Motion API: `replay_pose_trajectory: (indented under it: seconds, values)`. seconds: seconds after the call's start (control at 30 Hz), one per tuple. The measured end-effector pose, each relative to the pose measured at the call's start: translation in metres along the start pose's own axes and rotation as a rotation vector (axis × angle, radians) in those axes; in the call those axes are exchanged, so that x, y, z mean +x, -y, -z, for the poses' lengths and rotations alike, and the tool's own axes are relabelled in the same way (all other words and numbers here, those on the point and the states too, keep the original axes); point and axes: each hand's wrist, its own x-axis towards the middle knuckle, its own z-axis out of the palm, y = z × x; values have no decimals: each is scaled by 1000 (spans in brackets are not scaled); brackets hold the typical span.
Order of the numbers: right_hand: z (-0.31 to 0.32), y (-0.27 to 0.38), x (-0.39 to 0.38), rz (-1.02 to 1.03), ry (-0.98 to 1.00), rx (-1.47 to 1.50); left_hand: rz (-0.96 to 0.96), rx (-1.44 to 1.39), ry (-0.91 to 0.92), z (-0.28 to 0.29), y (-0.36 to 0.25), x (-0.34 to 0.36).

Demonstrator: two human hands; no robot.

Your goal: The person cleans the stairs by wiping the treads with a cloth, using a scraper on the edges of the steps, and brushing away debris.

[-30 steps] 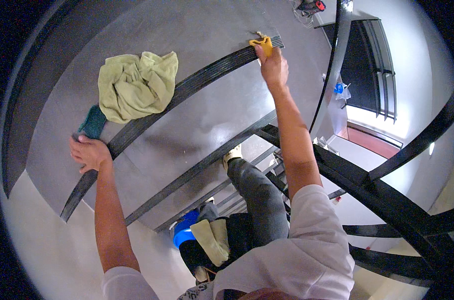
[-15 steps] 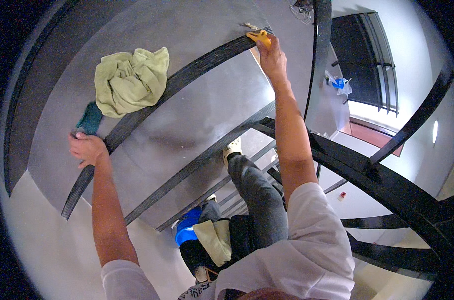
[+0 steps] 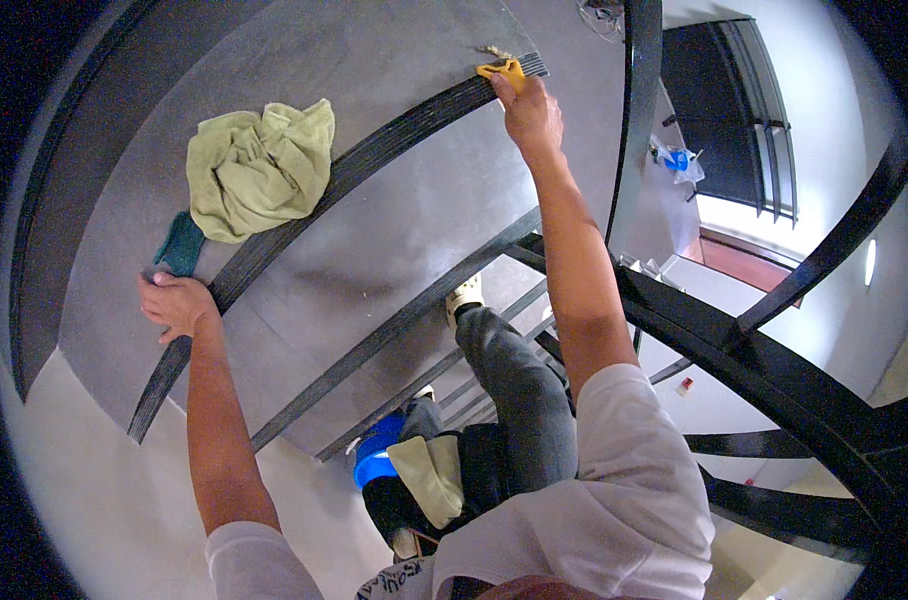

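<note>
A yellow, small hand tool (image 3: 509, 72) of a kind I cannot make out is gripped in my right hand (image 3: 536, 118). It sits on the far right end of the ribbed black strip (image 3: 394, 125) along the grey stair tread's edge. My left hand (image 3: 179, 304) rests with fingers apart on the tread (image 3: 139, 185), by the strip's left part and just below a dark green scouring pad (image 3: 181, 245). A crumpled pale green cloth (image 3: 259, 170) lies beside the pad, partly against the strip.
Lower steps with black edge strips (image 3: 374, 347) descend toward my feet. A curved black railing (image 3: 734, 335) runs along the right. Something blue (image 3: 377, 445) and another pale cloth (image 3: 429, 480) are by my waist. Near the strip's right end lies a small tan scrap (image 3: 494, 51).
My right hand and the yellow tool have moved slightly left along the strip, exposing its ribbed end. My left hand stays in nearly the same place.
</note>
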Motion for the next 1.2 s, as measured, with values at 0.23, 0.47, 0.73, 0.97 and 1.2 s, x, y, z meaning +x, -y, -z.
replay_pose_trajectory:
  seconds: [0.23, 0.47, 0.73, 0.97, 1.2]
  values:
    - [3, -1, 20, -2, 34, -1, -35, -18, 19, -7, 5, 0]
    - [5, 2, 9, 34, 57, 11, -16, -46, 0, 7, -2, 0]
    - [13, 8, 14, -6, 22, 80, -2, -17, 26, -1, -1, 0]
    - [0, 16, 3, -28, 71, 12, -25, -5, -57, 2, 1, 2]
    - [9, 116, 82, 136, -26, -54, -89, -24, 30, -4, 0, -3]
